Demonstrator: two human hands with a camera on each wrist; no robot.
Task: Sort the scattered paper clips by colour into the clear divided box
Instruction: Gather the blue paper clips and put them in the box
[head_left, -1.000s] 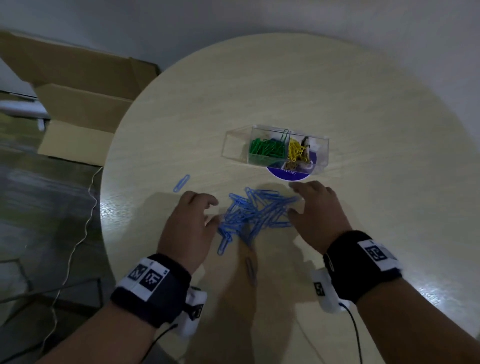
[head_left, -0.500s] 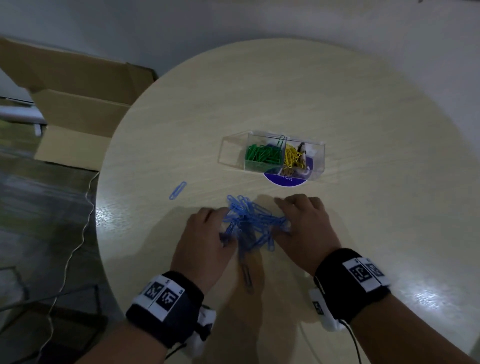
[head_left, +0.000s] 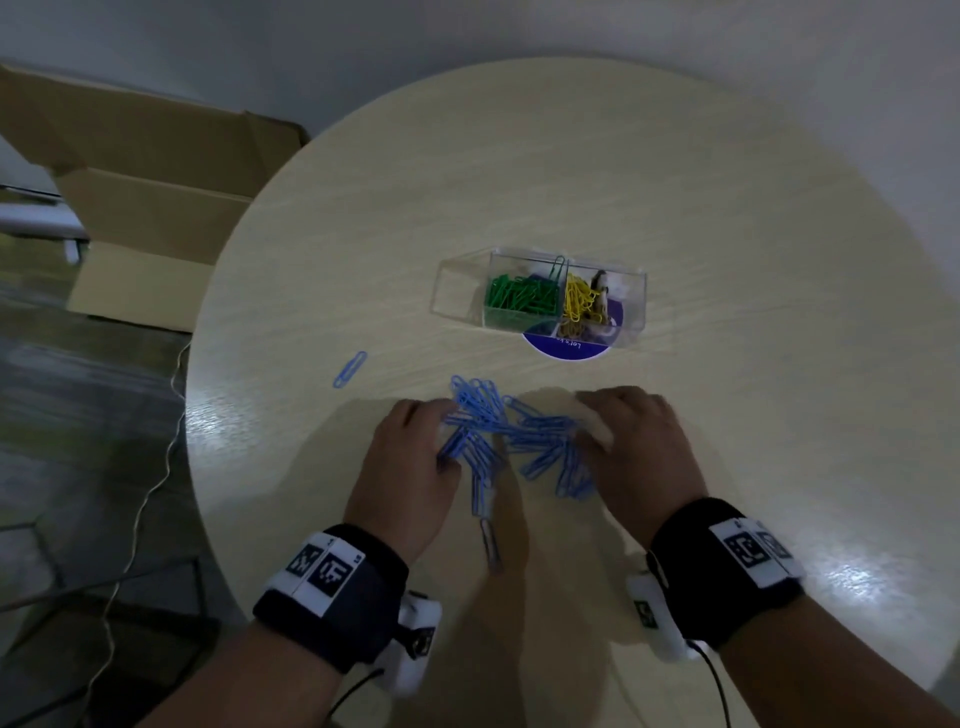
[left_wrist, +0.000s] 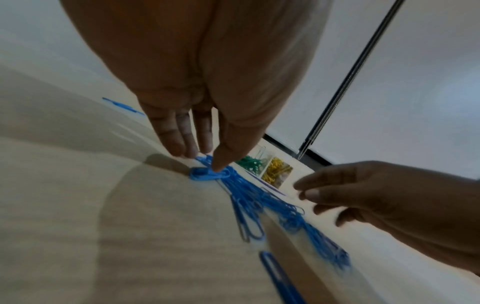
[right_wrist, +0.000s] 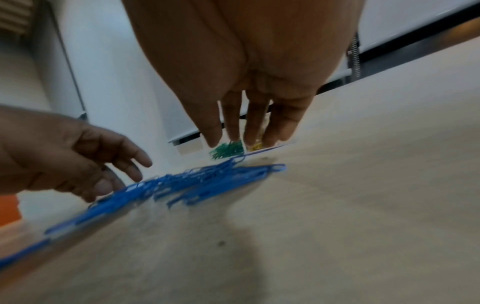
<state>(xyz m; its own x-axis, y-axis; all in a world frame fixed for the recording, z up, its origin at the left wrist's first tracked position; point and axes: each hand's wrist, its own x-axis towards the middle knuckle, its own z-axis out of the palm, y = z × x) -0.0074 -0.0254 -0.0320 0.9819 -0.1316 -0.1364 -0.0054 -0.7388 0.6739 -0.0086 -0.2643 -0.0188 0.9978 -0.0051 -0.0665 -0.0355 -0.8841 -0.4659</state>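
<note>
The sorting is looking well along: green clips (head_left: 522, 295) are filling the middle cell of the box (head_left: 631, 306) and yellow clips (head_left: 577, 299) the right cell, while its left cell is sitting empty. Left to go are the blue clips (head_left: 511, 439), lying as a loose, tangled heap on the table (head_left: 727, 218) just near of the box, with one stray clip (head_left: 349, 369) lying apart to the left and another (head_left: 490, 551) trailing nearer. The left hand (head_left: 410, 478) and right hand (head_left: 634, 457) are flanking the heap, each grip apart, fingers straight and touching clips.
</note>
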